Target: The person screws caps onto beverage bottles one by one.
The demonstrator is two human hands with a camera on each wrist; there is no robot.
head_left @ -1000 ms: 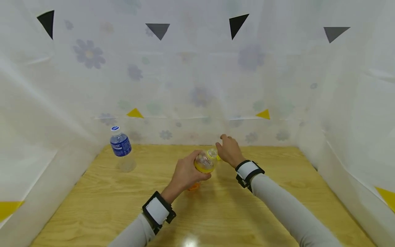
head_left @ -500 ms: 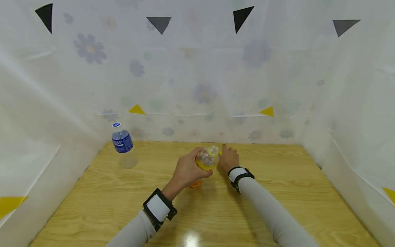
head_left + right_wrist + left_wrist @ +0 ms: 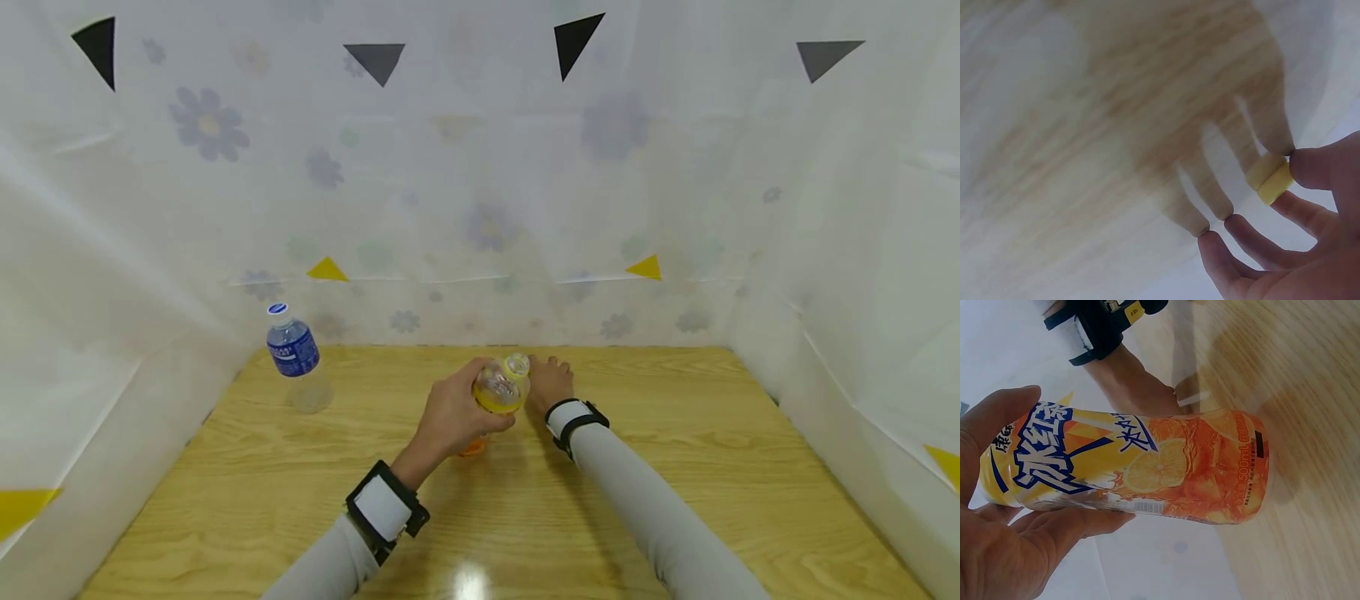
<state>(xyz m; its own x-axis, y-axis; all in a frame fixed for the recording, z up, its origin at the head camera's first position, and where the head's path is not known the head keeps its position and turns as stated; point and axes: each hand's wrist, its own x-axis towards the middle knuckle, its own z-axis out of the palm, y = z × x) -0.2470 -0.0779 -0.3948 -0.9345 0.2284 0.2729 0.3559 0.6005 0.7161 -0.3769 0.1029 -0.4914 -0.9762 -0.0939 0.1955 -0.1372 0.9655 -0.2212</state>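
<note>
An iced tea bottle [image 3: 501, 388] with a yellow and orange label [image 3: 1104, 456] is gripped around its upper part by my left hand [image 3: 453, 412]. Its clear mouth [image 3: 517, 364] is uncapped, and its orange base [image 3: 473, 447] shows below my hand. To the right of the bottle, partly hidden behind it in the head view, my right hand [image 3: 550, 385] is down at the tabletop. In the right wrist view, its thumb and index finger pinch a yellow bottle cap [image 3: 1275, 185] at the table surface, while the other fingertips [image 3: 1209, 240] touch the table.
A clear bottle with a blue label [image 3: 293, 350] and a white cap stands at the back left of the wooden table [image 3: 225, 500]. White sheeting [image 3: 450, 192] with printed flowers and triangles encloses the table at the back and sides.
My right hand has come down from a raised position to the tabletop, shifting slightly left behind the bottle with the yellow cap. My left hand keeps its grip on the bottle almost unmoved.
</note>
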